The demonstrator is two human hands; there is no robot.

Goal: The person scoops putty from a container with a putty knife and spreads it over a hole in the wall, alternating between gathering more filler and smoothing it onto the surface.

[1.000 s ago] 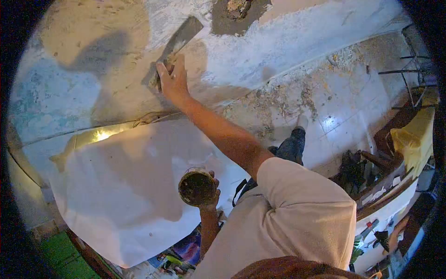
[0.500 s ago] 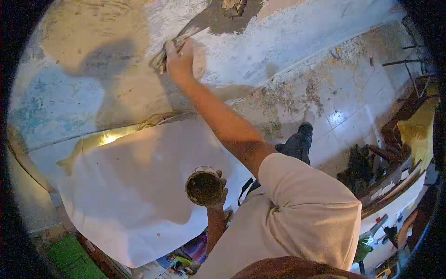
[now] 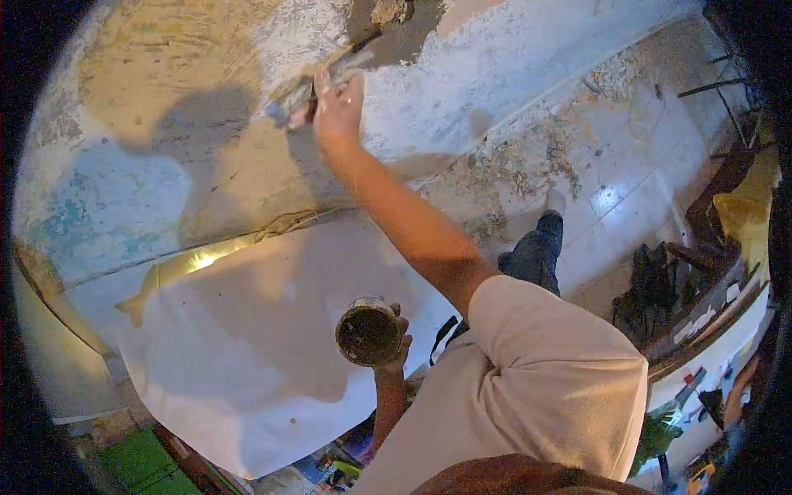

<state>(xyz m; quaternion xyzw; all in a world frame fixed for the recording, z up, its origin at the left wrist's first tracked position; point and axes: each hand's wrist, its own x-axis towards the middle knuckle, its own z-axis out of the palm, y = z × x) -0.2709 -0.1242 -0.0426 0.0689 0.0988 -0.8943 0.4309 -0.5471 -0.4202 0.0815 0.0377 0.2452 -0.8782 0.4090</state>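
My right hand (image 3: 338, 111) reaches up to the patchy wall (image 3: 165, 49), its fingers closed on a putty knife (image 3: 353, 59). The tool is blurred, and its flat blade lies against or very close to the wall, beside a dark, damp-looking patch of filler (image 3: 408, 40). Lower down, my left hand (image 3: 398, 342) grips a round tub (image 3: 369, 333) from its right side. The tub's open mouth faces me, and dark material coats its inside. Part of the left hand is hidden behind the tub.
A white sheet (image 3: 214, 388) spreads below the wall, with a cable (image 3: 289, 221) along its upper edge. Rubble (image 3: 528, 161) litters the tiled floor (image 3: 635, 194) near my foot (image 3: 555, 202). Dark furniture and a metal frame (image 3: 714, 87) stand at the right.
My right hand has shifted slightly right in view, with the putty knife turning and blurring. The tub stays in my left hand. The whole view has shifted a little.
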